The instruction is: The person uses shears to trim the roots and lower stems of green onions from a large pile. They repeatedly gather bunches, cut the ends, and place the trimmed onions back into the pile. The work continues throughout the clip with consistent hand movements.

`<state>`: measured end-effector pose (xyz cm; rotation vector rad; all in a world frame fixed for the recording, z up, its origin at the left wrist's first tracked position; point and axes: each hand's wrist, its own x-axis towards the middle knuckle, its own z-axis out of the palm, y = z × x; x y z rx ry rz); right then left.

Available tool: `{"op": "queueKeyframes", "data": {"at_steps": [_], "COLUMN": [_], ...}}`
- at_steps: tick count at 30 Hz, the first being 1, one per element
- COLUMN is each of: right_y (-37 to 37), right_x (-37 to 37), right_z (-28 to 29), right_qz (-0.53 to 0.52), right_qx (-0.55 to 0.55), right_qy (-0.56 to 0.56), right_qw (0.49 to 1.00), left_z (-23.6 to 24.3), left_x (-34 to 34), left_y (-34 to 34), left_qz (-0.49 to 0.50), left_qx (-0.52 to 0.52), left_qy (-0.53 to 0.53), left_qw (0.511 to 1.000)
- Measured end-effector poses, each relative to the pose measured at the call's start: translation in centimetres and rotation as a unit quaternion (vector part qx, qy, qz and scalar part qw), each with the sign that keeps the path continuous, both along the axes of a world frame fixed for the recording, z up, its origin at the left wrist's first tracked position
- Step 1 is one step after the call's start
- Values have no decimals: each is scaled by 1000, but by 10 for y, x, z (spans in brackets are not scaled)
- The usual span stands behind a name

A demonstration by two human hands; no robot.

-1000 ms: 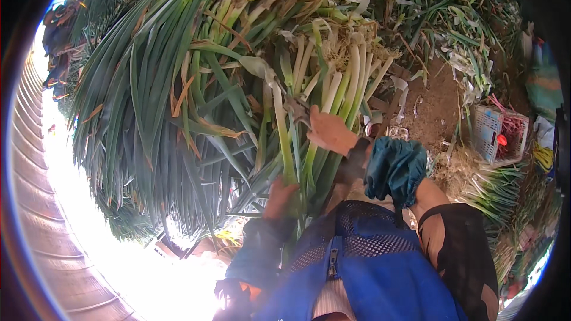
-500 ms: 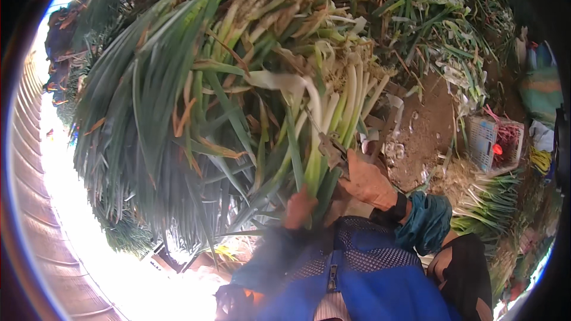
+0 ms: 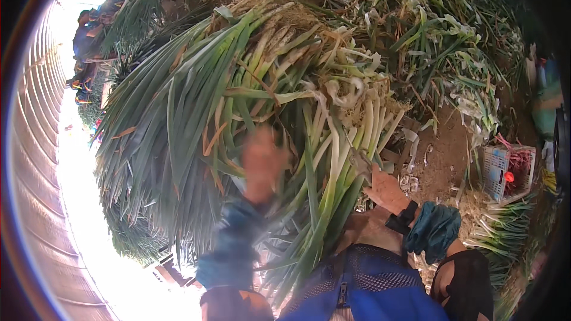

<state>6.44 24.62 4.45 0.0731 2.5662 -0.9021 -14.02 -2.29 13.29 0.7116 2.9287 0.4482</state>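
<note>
A large heap of long green onions with green leaves (image 3: 160, 137) and pale stems fills the middle. My left hand (image 3: 263, 163) reaches over the leaves, its fingers smeared by motion, so I cannot make out whether it holds anything. Beside the pale stems (image 3: 357, 125) on the right, my right hand (image 3: 386, 190) is closed on the handle of a knife-like tool (image 3: 358, 159). Its thin blade points up and left, across the stems. More leaves of green onion (image 3: 318, 202) lie between my two hands, hanging toward my lap.
Stripped leaves and peelings (image 3: 440, 35) cover the ground at the upper right. A light plastic crate (image 3: 496, 169) with reddish ties stands on the right, beyond bare soil (image 3: 443, 148). Below it lies a stack of trimmed green onions (image 3: 499, 232). A ribbed sheet wall (image 3: 41, 160) curves along the left.
My left hand has moved up and to the left, from the leaves near my lap onto the heap. The right hand keeps its grip on the tool. The whole view has shifted slightly.
</note>
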Motion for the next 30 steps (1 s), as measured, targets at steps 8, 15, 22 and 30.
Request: {"op": "queueKeyframes", "data": {"at_steps": [8, 15, 22, 30], "right_y": [-14, -17, -11, -23], "right_x": [26, 31, 32, 8], "right_z": [16, 16, 33, 54], "right_qz": [-65, -54, -55, 3], "right_qx": [-65, -77, -83, -125], "right_qy": [-27, -45, 154, -44], "right_qw": [995, 995, 983, 991], "left_z": [83, 53, 20, -20], "left_x": [-192, -114, 41, 208], "left_y": [-67, -57, -47, -63], "left_qz": [254, 143, 17, 122], "left_qx": [-243, -159, -86, -48], "left_qy": [90, 45, -3, -300], "left_qw": [932, 976, 996, 945]}}
